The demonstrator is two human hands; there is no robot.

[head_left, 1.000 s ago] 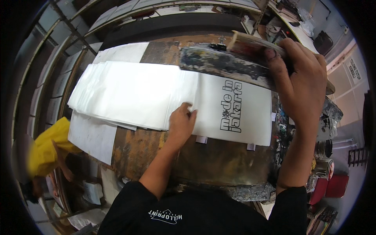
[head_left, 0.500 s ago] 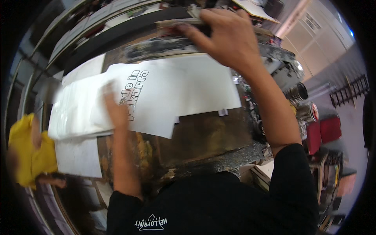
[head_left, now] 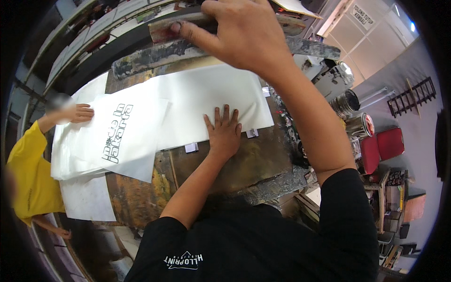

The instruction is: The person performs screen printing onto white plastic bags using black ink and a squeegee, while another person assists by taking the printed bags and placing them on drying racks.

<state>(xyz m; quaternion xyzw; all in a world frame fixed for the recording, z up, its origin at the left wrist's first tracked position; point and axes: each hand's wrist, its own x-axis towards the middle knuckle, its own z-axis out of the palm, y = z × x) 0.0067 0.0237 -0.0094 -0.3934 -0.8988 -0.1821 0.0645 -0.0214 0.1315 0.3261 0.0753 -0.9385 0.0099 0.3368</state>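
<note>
My left hand [head_left: 224, 134] lies flat with its fingers spread on the near edge of a blank white sheet [head_left: 206, 98]. The sheet is spread over a stained board, with small white tabs [head_left: 191, 147] at its edge. Raised at the far side, my right hand [head_left: 244, 40] is closed over a paint-stained wooden bar [head_left: 162, 32], its thumb against the near face; the fingertips are partly out of view. To the left, a white sheet with black outlined lettering [head_left: 134, 141] tops a pile. A co-worker's hand [head_left: 81, 113] rests on that pile.
A co-worker in a yellow top [head_left: 33, 174] stands at the left end. A paint-crusted beam [head_left: 155, 57] runs across the far side. Paint cans [head_left: 359, 124] and a red chair [head_left: 391, 143] are at the right; the brown stained tabletop [head_left: 225, 171] shows nearer me.
My left hand has moved right, from the printed sheet to the blank one. The printed sheet lies further left, and the co-worker's hand is now on it. My right hand still grips the bar.
</note>
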